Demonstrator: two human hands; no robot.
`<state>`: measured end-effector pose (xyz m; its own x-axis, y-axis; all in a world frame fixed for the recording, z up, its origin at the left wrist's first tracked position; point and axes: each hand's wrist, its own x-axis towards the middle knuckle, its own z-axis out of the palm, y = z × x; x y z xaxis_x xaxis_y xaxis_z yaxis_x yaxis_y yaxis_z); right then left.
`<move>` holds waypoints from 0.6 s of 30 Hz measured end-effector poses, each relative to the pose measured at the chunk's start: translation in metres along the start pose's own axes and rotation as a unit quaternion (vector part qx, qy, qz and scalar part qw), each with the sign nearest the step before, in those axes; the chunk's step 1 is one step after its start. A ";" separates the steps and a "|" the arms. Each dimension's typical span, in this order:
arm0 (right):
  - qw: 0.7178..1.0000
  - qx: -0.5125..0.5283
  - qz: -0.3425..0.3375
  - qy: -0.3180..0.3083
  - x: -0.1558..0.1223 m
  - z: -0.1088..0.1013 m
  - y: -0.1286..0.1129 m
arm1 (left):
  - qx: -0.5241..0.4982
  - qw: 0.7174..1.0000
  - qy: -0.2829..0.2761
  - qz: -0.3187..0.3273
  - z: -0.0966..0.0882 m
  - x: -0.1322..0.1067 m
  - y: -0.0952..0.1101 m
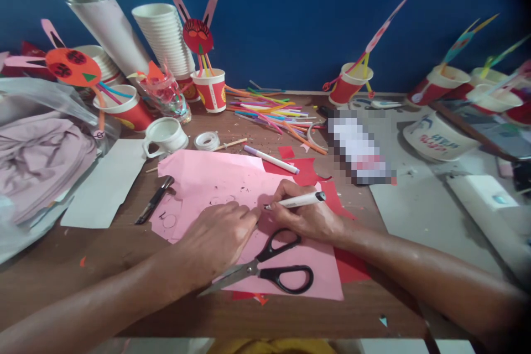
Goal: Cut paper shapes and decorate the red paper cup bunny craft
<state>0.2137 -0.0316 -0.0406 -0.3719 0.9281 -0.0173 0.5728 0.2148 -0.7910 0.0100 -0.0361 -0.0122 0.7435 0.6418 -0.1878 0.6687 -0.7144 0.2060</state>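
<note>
A white marker (296, 201) with a dark end is gripped in my right hand (309, 218), its tip pointing left, close to my left fingers. My left hand (224, 232) rests over the pink paper (199, 171), fingers bent and pressed together; whatever they hold, if anything, is hidden. Below both hands, black-handled scissors (251, 268) lie slightly apart-bladed across the paper, blades to the left. Small drawn circles and dark scraps show on the pink sheets. Red paper (352, 265) sticks out from under them at the right.
Behind are a purple-white marker (271, 159), a tape roll (206, 140), a white mug (166, 135) and colourful pipe cleaners or sticks (269, 110). Decorated red cups (209, 94) and stacked cups (161, 33) line the wall. A black pen (154, 200) lies left; a blurred-out object (359, 149) right.
</note>
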 end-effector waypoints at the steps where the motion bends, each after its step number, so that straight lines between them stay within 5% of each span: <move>1: 1.000 -0.002 -0.002 0.003 0.000 0.000 -0.001 | 0.008 1.000 -0.001 0.002 0.002 0.000 0.000; 18: 1.000 0.027 0.012 -0.008 0.000 -0.001 -0.003 | 0.104 0.993 0.023 0.056 0.008 -0.005 0.009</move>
<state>0.2129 -0.0321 -0.0379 -0.3697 0.9280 -0.0460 0.5425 0.1753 -0.8216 0.0125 -0.0483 -0.0174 0.8156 0.5641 -0.1291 0.5708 -0.8209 0.0188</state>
